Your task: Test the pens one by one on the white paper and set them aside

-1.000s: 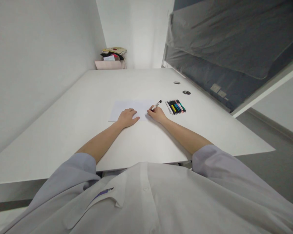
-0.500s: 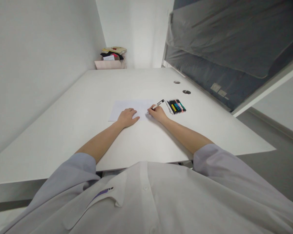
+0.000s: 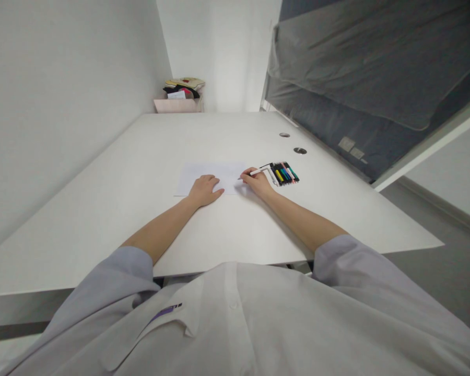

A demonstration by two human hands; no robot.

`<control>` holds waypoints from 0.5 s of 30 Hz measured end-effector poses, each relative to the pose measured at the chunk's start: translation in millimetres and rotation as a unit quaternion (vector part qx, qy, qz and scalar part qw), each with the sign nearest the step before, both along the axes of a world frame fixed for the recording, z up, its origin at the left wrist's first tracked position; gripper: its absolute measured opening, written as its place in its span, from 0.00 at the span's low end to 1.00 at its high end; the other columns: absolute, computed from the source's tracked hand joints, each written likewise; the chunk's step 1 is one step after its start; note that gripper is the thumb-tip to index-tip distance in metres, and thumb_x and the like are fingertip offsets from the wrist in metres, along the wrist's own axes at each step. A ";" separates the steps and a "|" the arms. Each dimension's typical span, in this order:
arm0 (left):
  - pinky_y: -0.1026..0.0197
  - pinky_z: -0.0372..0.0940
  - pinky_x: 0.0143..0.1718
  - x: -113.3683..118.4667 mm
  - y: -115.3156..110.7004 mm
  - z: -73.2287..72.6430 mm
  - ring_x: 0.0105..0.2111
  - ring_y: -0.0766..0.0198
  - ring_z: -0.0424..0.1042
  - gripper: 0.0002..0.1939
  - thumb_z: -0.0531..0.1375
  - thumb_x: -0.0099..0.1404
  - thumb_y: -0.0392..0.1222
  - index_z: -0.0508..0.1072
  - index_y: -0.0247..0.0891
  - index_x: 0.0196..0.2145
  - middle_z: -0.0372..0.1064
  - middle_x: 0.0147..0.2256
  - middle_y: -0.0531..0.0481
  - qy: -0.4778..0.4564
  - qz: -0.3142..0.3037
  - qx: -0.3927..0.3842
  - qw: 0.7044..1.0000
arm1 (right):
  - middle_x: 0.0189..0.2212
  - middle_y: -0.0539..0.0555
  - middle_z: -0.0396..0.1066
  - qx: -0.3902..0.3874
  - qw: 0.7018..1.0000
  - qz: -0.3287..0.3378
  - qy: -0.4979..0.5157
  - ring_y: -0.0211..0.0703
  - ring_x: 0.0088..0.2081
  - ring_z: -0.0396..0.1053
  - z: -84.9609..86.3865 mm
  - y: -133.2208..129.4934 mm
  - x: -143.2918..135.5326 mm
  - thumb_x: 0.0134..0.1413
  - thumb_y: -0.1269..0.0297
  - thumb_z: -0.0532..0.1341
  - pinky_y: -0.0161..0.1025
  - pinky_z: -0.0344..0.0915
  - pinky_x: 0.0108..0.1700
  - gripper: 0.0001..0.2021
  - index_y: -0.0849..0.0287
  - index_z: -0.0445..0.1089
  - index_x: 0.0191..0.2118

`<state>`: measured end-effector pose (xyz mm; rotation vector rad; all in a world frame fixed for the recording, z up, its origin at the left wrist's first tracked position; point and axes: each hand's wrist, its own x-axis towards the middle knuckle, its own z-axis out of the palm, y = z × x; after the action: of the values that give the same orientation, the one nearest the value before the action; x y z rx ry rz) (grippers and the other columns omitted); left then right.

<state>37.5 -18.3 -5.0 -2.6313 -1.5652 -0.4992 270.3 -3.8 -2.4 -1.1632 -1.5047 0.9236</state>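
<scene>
A sheet of white paper [image 3: 188, 179] lies on the white table [image 3: 219, 230] in front of me. My left hand [image 3: 204, 191] rests flat on the paper's lower edge, thumb spread away from the fingers. Over the right part of the sheet, my right hand [image 3: 257, 181] is closed round a white pen [image 3: 258, 171] with a dark end, its tip pointing left at the paper. Whether the tip touches the sheet is too small to tell. Just right of that hand lies a row of several coloured pens [image 3: 285, 173], side by side.
Two round cable holes [image 3: 300, 150] sit in the tabletop behind the pens. A box [image 3: 176, 106] with cloth and papers stands at the far end. A wall runs along the left, and a dark panel [image 3: 337, 115] with grey covering borders the right.
My right hand has shifted slightly right, and the pen now leans lower, its rear end near the row of pens. My left hand stays in place on the paper.
</scene>
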 end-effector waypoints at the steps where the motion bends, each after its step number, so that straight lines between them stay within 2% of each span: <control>1: 0.45 0.61 0.59 0.5 -1.2 1.4 0.58 0.47 0.66 0.22 0.56 0.68 0.52 0.73 0.36 0.53 0.69 0.56 0.37 -0.012 -0.009 0.011 1.000 | 0.24 0.49 0.71 -0.003 1.000 0.019 0.010 0.41 0.30 0.67 1.6 -2.2 -1.6 0.44 0.56 0.64 0.39 0.64 0.37 0.11 0.57 0.69 0.30; 5: 0.48 0.60 0.59 7.4 -9.1 10.5 0.55 0.53 0.69 0.18 0.54 0.70 0.48 0.74 0.38 0.52 0.73 0.53 0.41 -0.072 -0.084 0.047 0.993 | 0.26 0.51 0.73 -0.012 0.994 0.108 0.026 0.41 0.31 0.69 9.9 -14.5 -10.9 0.43 0.52 0.67 0.40 0.65 0.38 0.14 0.57 0.70 0.31; 8: 0.49 0.60 0.58 14.4 -14.3 15.9 0.53 0.54 0.70 0.17 0.51 0.72 0.47 0.76 0.40 0.48 0.75 0.50 0.42 -0.084 -0.131 0.051 0.987 | 0.27 0.51 0.74 -0.021 0.986 0.162 0.022 0.41 0.32 0.69 13.9 -22.7 -17.0 0.43 0.49 0.68 0.39 0.65 0.38 0.17 0.57 0.72 0.32; 12: 0.48 0.61 0.57 15.4 -14.1 15.9 0.51 0.54 0.71 0.17 0.50 0.72 0.45 0.77 0.40 0.45 0.76 0.47 0.43 -0.069 -0.131 0.041 0.988 | 0.26 0.51 0.74 -0.045 0.987 0.154 0.024 0.40 0.30 0.68 13.5 -24.8 -18.9 0.42 0.42 0.68 0.38 0.64 0.36 0.21 0.56 0.72 0.33; 15: 0.47 0.61 0.56 9.6 -10.0 12.9 0.51 0.53 0.71 0.17 0.50 0.71 0.45 0.77 0.39 0.45 0.76 0.47 0.41 -0.063 -0.112 0.044 0.991 | 0.22 0.50 0.70 -0.079 0.986 0.129 0.070 0.40 0.27 0.67 14.4 -21.6 -15.8 0.45 0.35 0.63 0.38 0.64 0.34 0.26 0.57 0.72 0.33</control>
<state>47.1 -28.4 7.9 -2.7706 -1.2464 -0.7433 254.5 -25.4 12.0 -1.0049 -1.5099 1.2940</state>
